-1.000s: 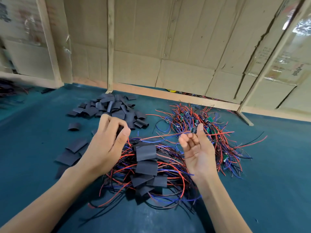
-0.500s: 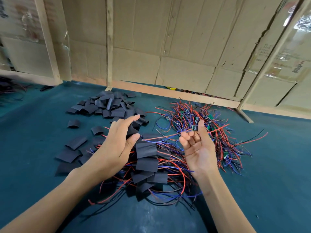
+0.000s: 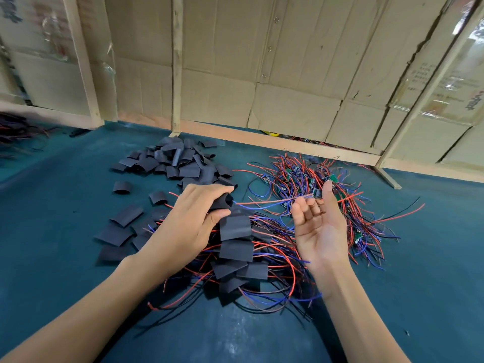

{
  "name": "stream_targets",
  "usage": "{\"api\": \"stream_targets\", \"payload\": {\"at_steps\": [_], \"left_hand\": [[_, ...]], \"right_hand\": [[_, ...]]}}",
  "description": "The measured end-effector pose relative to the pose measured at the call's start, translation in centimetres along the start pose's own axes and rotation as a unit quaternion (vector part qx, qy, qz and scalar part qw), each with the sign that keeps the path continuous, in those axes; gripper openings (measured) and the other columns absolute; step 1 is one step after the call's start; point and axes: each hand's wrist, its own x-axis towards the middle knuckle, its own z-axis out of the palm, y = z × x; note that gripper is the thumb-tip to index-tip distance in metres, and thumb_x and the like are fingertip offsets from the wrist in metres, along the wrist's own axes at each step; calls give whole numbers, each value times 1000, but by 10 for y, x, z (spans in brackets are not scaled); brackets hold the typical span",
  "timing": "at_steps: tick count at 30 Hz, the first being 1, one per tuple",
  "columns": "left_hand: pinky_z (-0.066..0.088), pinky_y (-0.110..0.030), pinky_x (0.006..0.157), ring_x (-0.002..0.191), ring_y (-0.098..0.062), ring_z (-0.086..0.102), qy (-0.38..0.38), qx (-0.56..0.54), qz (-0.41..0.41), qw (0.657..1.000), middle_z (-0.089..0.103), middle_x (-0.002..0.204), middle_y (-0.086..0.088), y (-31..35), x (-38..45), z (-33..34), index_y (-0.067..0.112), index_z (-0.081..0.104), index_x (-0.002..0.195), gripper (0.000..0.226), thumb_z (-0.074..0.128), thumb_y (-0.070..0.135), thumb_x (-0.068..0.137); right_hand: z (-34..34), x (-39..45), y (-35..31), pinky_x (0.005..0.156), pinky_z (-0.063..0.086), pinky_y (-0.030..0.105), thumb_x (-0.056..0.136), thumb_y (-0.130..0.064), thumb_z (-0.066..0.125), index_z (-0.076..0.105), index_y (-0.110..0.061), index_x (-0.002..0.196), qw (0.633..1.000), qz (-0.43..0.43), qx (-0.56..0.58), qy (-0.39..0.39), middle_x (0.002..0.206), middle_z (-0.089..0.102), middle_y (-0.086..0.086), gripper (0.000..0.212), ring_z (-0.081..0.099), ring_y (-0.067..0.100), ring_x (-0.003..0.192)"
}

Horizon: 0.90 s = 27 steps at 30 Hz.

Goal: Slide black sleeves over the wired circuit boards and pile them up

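Fingers of the left hand (image 3: pixel 192 218) were curled round one black sleeve (image 3: pixel 222 201), thumb under it and its open mouth turned toward the right. A second earlier that hand had been farther back over the loose sleeves; it had since come forward with the sleeve until the mouth met the red and blue wires (image 3: pixel 264 202), whose free ends now sat at or just inside it. The right hand (image 3: pixel 318 226), palm up, fingers loosely curled, pinched a small green board (image 3: pixel 317 193) between thumb and fingertips and had scarcely moved. Threading, then, had seemingly just begun; the sleeve had yet to travel along the wires to the board.

Counts: one sleeve in hand, one board in hand. The finished pile (image 3: pixel 237 255) below the hands showed about eight sleeved boards, the lower ones too overlapped to be sure. Empty sleeves (image 3: pixel 178 159) lay heaped behind the left hand, dozens, with roughly ten more scattered to its left. Bare wired boards (image 3: pixel 314 179) made one tangled heap behind the right hand, too knotted to count.
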Motion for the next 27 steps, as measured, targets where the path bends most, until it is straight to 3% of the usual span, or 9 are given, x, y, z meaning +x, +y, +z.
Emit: {"api": "stream_targets", "payload": {"at_steps": [6,13,17,21,27], "left_hand": [[31,-23,106,120,-13,43,-16,41,32,999,53,132,9,-3,1,1,16,50,139,40,54,24,100],[28,-21,109,124,-17,41,-20,58,54,997,51,135,5,-3,1,3,13,49,140,42,51,24,100],[28,-21,109,125,-18,41,-19,62,53,996,50,136,5,-5,0,3,14,47,142,42,52,23,101],[26,-18,109,122,-20,41,-15,77,56,995,51,135,3,-6,0,4,13,47,143,44,53,26,101],[32,-27,105,113,-29,45,-11,113,82,990,54,132,-6,-3,2,3,6,49,141,48,46,28,99]], "right_hand": [[-1,1,0,60,57,20,83,-41,71,69,-15,50,1000,2,-12,1,61,63,-2,42,69,11,63],[-2,4,2,62,58,22,81,-41,73,70,-14,57,999,5,-38,6,63,61,2,37,70,15,66],[-3,3,3,59,58,23,78,-39,76,62,-8,73,999,-2,-49,12,65,60,4,34,70,19,66],[-3,2,4,60,58,25,78,-38,76,60,-7,76,998,-16,-53,12,66,61,5,35,71,20,65],[-3,3,3,62,59,27,79,-38,75,57,-7,77,998,-28,-44,20,64,61,5,36,71,21,66]]}}
